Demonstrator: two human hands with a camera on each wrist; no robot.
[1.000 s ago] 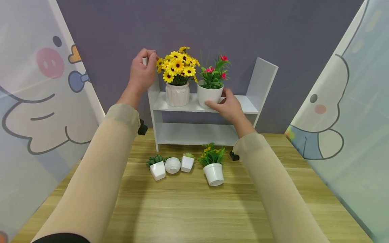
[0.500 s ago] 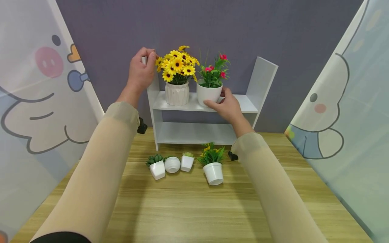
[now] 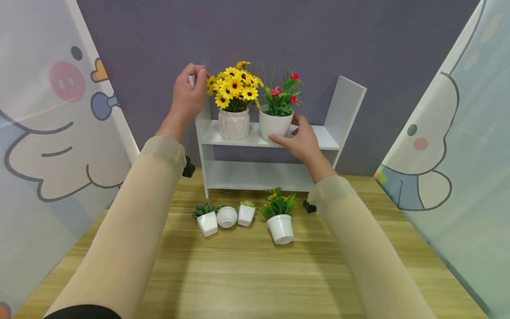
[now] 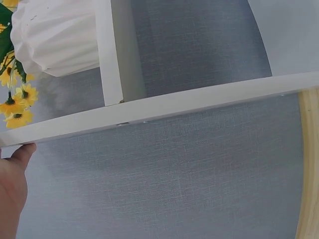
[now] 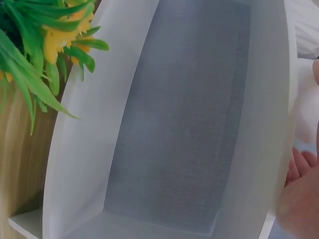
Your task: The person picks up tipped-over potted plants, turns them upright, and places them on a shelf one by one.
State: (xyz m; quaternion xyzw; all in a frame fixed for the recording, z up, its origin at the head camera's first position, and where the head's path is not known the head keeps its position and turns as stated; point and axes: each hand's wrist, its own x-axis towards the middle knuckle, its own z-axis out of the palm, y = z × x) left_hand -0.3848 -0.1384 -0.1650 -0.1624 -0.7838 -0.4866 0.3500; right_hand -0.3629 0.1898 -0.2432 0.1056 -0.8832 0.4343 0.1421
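Note:
My right hand (image 3: 302,141) holds a round white pot with red flowers (image 3: 275,124) on the upper board of a white shelf (image 3: 255,175). Its thumb lies across the pot's front and the fingers reach to its right side. With my left hand (image 3: 187,96) I grip the top of the shelf's left side panel. The left wrist view shows the thumb (image 4: 24,154) against that panel's edge; the other fingers are mostly hidden. Between the hands, a ridged white pot of yellow daisies (image 3: 233,124) stands upright on the same board. In the right wrist view, the right hand (image 5: 301,199) shows only partly.
On the wooden table (image 3: 223,274) before the shelf lie a dark green succulent in a white pot (image 3: 207,224), a round white pot (image 3: 227,217), a small square pot (image 3: 246,215) and a yellow-flowered plant in a white pot (image 3: 280,228). A grey wall (image 3: 279,35) stands behind.

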